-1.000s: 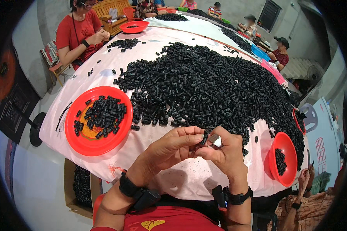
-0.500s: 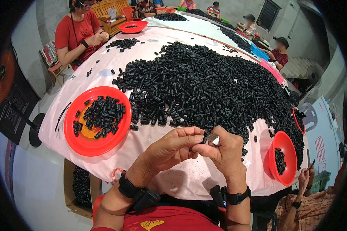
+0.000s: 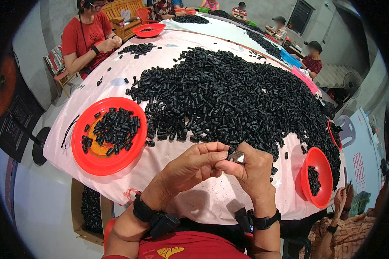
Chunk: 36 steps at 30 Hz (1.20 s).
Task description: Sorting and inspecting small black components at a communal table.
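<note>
My left hand pinches a small black cylindrical piece between thumb and fingertips, above the near edge of the pink tablecloth. Most of that piece is hidden by the fingers. Closed around a short silvery metal tool, my right hand holds its end against the black piece. The tool's exact kind does not show. Just beyond both hands spreads a large heap of small black cylindrical pieces.
A red plate with black pieces lies on the left, a red bowl with more on the right. Below the table's left side stands a cardboard box of black parts. Co-workers sit around the table; one person's hands are close at right.
The metal tool has turned slightly in my right hand, its bright face now darker. Both hands stay almost in place.
</note>
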Tool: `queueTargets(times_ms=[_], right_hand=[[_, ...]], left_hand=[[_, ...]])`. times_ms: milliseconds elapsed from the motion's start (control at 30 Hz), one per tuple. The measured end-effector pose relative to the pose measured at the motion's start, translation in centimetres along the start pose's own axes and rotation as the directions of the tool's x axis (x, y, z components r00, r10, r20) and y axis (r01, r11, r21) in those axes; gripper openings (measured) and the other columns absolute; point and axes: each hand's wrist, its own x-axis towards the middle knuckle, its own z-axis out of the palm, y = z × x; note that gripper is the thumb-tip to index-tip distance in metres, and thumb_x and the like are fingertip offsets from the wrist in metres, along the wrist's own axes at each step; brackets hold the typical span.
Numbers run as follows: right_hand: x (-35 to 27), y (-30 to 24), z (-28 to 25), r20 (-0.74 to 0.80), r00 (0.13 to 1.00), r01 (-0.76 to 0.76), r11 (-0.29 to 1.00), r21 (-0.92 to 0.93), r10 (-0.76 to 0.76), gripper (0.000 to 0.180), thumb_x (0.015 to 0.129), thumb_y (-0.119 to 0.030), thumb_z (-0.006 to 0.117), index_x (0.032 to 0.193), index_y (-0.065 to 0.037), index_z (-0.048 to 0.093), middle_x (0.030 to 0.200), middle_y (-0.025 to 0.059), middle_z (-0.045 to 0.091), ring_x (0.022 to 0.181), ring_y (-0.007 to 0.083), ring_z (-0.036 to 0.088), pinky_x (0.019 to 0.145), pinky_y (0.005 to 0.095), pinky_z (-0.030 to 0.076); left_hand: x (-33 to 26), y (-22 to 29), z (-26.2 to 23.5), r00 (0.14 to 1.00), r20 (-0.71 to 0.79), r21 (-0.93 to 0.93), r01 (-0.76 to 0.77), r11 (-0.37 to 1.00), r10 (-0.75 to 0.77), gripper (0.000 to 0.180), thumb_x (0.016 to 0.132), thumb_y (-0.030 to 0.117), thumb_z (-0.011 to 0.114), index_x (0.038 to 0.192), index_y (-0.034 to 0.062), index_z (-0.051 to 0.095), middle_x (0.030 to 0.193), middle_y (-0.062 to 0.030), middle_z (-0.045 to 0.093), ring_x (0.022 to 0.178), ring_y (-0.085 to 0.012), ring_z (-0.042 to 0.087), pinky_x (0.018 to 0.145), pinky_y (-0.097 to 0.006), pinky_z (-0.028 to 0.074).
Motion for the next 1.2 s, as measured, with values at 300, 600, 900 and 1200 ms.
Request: queueTargets(times_ms=[300, 600, 900, 1200], right_hand=[[0.0, 0.1, 0.3, -0.039, 0.999, 0.010, 1.000, -0.012, -0.010, 0.056, 0.071, -0.062, 0.066, 0.061, -0.009, 0.052, 0.046, 0.0046, 0.050, 0.039, 0.0188, 0.053, 0.037, 0.0298, 0.039], [0.0, 0.0, 0.3, -0.024, 1.000, 0.006, 0.998, -0.057, -0.007, 0.057, 0.071, -0.062, 0.066, 0.059, -0.009, 0.052, 0.043, 0.0044, 0.047, 0.038, 0.0199, 0.052, 0.037, 0.0307, 0.038], [0.6, -1.7, -1.6, 0.051, 0.972, -0.228, 0.863, 0.451, 0.231, 0.017, 0.081, -0.010, 0.070, 0.095, -0.003, 0.065, 0.080, 0.0067, 0.068, 0.063, 0.0093, 0.064, 0.055, 0.0212, 0.049], [0.6, -1.1, -1.1, 0.066, 0.982, -0.187, 0.855, 0.484, 0.178, 0.013, 0.081, -0.007, 0.069, 0.092, -0.002, 0.064, 0.081, 0.0065, 0.069, 0.067, 0.0090, 0.064, 0.057, 0.0220, 0.048]], left_hand=[[-0.1, 0.0, 0.0, 0.999, -0.033, 0.030, -0.024, 0.999, 0.025, 0.023, 0.093, 0.020, 0.059, 0.112, 0.0058, 0.060, 0.093, 0.0013, 0.062, 0.081, -0.0057, 0.055, 0.072, -0.023, 0.044], [0.1, -0.4, -0.8, 0.999, -0.028, -0.003, -0.041, 0.999, 0.041, 0.023, 0.093, 0.015, 0.059, 0.113, 0.0043, 0.057, 0.097, -0.0025, 0.064, 0.079, -0.0084, 0.060, 0.071, -0.024, 0.049], [-0.4, 1.1, 0.0, 0.997, -0.069, 0.067, 0.031, 0.997, -0.027, 0.023, 0.092, 0.022, 0.061, 0.110, 0.0089, 0.059, 0.085, 0.0022, 0.061, 0.075, -0.0049, 0.055, 0.068, -0.021, 0.045], [-0.1, 1.0, 0.2, 0.995, -0.049, 0.008, -0.085, 0.996, 0.085, 0.026, 0.092, 0.020, 0.062, 0.112, 0.0057, 0.056, 0.085, 0.0021, 0.059, 0.077, -0.0049, 0.056, 0.071, -0.020, 0.046]])
